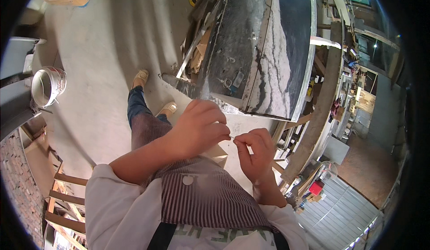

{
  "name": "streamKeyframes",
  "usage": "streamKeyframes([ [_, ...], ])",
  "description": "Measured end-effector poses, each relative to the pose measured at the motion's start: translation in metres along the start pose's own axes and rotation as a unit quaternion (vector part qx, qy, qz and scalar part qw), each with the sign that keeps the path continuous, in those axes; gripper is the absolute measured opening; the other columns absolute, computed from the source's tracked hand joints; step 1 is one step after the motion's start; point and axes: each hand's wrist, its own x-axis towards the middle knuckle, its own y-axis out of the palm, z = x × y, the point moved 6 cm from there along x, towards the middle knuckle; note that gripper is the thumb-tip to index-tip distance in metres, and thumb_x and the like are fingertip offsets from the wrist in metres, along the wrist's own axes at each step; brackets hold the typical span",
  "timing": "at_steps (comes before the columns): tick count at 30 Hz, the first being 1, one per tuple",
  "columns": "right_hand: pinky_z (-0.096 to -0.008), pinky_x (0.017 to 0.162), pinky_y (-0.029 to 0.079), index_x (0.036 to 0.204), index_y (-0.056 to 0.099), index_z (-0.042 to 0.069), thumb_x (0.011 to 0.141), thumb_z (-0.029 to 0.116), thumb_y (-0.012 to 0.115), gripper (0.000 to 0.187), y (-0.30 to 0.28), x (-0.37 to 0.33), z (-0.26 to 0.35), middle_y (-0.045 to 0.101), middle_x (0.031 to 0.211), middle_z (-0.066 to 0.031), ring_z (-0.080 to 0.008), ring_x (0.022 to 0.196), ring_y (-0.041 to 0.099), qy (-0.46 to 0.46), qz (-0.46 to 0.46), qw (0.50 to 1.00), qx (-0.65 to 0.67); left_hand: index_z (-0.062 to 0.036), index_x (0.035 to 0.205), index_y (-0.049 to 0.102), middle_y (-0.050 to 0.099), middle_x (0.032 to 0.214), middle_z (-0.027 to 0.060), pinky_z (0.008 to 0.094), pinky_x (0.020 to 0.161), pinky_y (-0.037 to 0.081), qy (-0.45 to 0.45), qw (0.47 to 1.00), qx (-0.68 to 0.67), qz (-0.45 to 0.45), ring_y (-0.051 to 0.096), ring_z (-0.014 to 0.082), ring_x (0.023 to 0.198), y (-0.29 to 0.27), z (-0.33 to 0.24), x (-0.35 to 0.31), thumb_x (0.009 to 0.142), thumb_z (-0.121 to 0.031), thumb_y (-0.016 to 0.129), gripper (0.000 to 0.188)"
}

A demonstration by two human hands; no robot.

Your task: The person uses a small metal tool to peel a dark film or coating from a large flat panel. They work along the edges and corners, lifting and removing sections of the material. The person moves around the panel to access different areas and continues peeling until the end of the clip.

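Both grips pinched shut: we see left hand (pixel 199 127) and right hand (pixel 255 153) sharing thin white strip (pixel 233 137). Risk: tiny strip slips, drops onto concrete floor (pixel 103 71), lost.

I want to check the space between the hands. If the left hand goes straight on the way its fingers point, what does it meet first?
Most likely the fingertips of the right hand, just beyond the left hand; both pinch a thin pale sliver.

Bare concrete floor (pixel 103 48) leftward; stone slab (pixel 264 48) close ahead, bucket (pixel 47 85) aside.
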Motion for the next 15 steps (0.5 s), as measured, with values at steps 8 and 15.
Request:
streamKeyframes([
  [8,-0.0313,0.063,0.053,0.094,0.064,0.003,0.083,-0.006,0.070,0.016,-0.038,-0.026,-0.026,0.061,0.089,-0.0112,-0.0237,0.078,0.061,0.048,-0.113,0.991,0.049,-0.0085,0.107,0.070,0.067,0.104,0.0095,0.0427,0.085,0.050,-0.118,0.992,0.045,-0.002,0.063,0.0310,0.099,-0.021,0.009,0.001,0.079,-0.008,0.073,0.028],
  [15,-0.0348,0.063,0.054,0.095,0.060,0.003,0.084,-0.004,0.070,0.016,-0.024,-0.037,-0.011,0.065,0.088,-0.0116,-0.0246,0.071,0.064,0.093,-0.181,0.974,0.096,-0.0081,0.106,0.071,0.069,0.102,0.0116,0.0427,0.085,0.052,-0.084,0.986,-0.025,0.141,0.064,0.0322,0.099,-0.009,-0.013,0.036,0.085,-0.013,0.072,0.021],
])
